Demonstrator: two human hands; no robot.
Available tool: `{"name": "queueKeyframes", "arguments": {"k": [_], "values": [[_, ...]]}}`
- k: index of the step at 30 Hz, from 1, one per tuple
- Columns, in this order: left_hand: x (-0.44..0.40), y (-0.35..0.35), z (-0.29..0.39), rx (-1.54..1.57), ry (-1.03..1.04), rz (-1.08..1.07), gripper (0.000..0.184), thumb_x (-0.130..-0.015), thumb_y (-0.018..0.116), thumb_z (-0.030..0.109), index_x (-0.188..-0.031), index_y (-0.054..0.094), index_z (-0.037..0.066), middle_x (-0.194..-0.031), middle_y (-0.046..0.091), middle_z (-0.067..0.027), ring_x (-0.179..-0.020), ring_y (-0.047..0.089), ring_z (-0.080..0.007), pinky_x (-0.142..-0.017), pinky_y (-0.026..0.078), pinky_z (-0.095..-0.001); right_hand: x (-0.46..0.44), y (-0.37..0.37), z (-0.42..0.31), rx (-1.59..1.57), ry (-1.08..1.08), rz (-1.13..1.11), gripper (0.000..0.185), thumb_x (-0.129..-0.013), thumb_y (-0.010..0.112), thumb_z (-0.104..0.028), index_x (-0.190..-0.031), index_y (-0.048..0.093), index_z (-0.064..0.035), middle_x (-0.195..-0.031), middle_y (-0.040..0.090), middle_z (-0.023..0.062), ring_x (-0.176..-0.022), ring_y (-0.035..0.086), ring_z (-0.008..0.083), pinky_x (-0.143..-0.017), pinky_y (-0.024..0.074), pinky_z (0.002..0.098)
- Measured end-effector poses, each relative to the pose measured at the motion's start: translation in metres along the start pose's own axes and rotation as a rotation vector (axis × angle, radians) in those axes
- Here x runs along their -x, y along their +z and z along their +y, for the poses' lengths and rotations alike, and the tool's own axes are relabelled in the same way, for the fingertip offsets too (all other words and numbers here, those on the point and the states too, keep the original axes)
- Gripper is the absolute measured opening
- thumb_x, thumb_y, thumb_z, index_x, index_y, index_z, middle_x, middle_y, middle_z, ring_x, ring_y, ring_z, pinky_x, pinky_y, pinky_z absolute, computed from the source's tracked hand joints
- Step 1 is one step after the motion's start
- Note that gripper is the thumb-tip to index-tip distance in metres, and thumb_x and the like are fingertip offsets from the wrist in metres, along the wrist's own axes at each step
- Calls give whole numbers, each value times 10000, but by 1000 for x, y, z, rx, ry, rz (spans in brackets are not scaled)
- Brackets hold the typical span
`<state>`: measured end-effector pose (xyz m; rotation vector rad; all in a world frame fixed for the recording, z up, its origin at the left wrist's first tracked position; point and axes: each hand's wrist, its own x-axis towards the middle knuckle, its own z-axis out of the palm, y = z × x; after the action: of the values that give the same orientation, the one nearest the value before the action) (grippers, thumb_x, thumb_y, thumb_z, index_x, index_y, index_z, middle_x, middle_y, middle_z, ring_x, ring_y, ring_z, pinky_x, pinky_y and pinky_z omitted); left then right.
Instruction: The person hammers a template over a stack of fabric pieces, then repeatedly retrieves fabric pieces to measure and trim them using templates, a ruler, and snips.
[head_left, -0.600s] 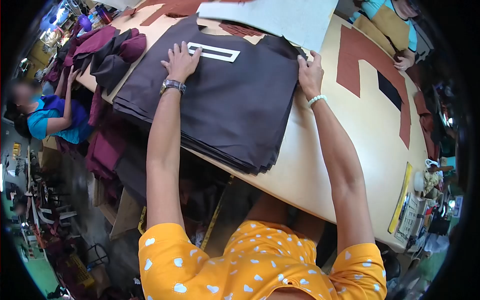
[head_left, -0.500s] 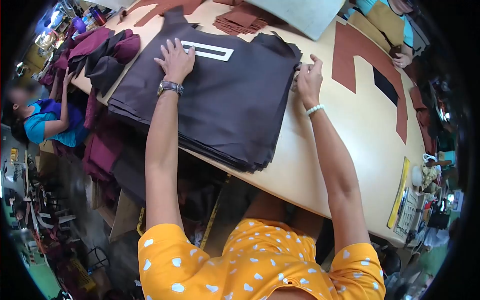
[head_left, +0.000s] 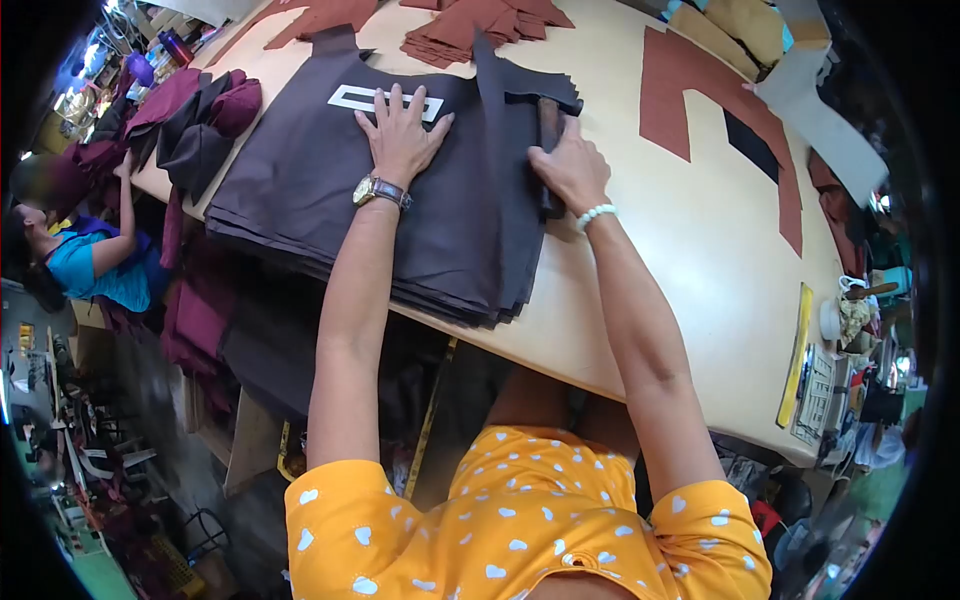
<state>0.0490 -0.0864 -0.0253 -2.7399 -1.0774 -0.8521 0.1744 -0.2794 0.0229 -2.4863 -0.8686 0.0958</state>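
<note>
My left hand (head_left: pixel 405 143) lies flat with its fingers spread on a stack of dark brown fabric pieces (head_left: pixel 330 190). Its fingertips rest over a white rectangular frame (head_left: pixel 352 97) with a long slot, which lies on the top piece. At the stack's right edge, my right hand (head_left: pixel 573 172) is closed on the edge of the dark fabric, thumb toward the stack. The fabric there is raised in a long ridge (head_left: pixel 488 160) between my hands. The exact grip of my right fingers is partly hidden.
The stack lies on a pale table (head_left: pixel 640 270). Rust-brown cut pieces (head_left: pixel 665 100) lie at right, and a rust-brown pile (head_left: pixel 450 35) at the back. Maroon and black fabric (head_left: pixel 200 120) hangs at left near a person in blue (head_left: pixel 95 265). A yellow ruler (head_left: pixel 795 355) lies at the right edge.
My right hand has moved left over the stack's edge, and the fabric there has risen into a ridge. My left hand has shifted slightly right and down on the frame.
</note>
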Motion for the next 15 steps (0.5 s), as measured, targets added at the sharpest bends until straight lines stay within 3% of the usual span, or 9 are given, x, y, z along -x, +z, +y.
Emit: {"name": "queueKeyframes", "arguments": {"k": [5,7,11,13,14,15], "values": [[0,-1,3,3,-17,36,686,-754,552,614,-1269,507,163,-1374,382,-160,-1319,245,-370,-1006,156,-667,3,-19,4,-313,-1,185,576,-728,569,-366,-1235,476,-110,-921,657,173,-854,635,344,-775,478,411],[0,-1,4,2,-18,36,689,-747,561,616,-1263,512,163,-1368,390,-160,-1315,252,-374,-1003,158,-671,15,-28,-15,-582,-142,279,532,-754,585,-306,-1232,514,-83,-943,641,206,-877,628,321,-778,484,379],[1,1,3,-9,1,50,679,-743,572,607,-1259,515,168,-1361,397,-161,-1309,268,-374,-995,175,-675,43,-19,-59,-698,-557,411,502,-761,598,-223,-1238,518,-87,-887,593,220,-798,598,340,-748,476,409],[1,7,-4,-26,23,47,669,-748,570,605,-1253,520,169,-1357,405,-156,-1308,274,-370,-990,186,-676,66,-21,-79,-728,-582,224,508,-764,577,-205,-1260,512,-114,-838,574,223,-759,581,366,-743,471,420],[6,25,-19,85,107,190,638,-763,574,569,-1255,514,168,-1347,418,-139,-1309,276,-363,-985,194,-677,78,-25,-86,-724,-488,32,469,-769,587,-141,-1232,548,-79,-1079,599,233,-1020,592,306,-912,438,345],[3,20,-15,-69,74,43,610,-776,568,548,-1265,496,191,-1358,405,-129,-1313,268,-360,-975,188,-693,79,-13,-89,-700,-510,-4,480,-768,573,-167,-1241,541,-88,-1013,596,257,-989,579,371,-888,449,384]]}}
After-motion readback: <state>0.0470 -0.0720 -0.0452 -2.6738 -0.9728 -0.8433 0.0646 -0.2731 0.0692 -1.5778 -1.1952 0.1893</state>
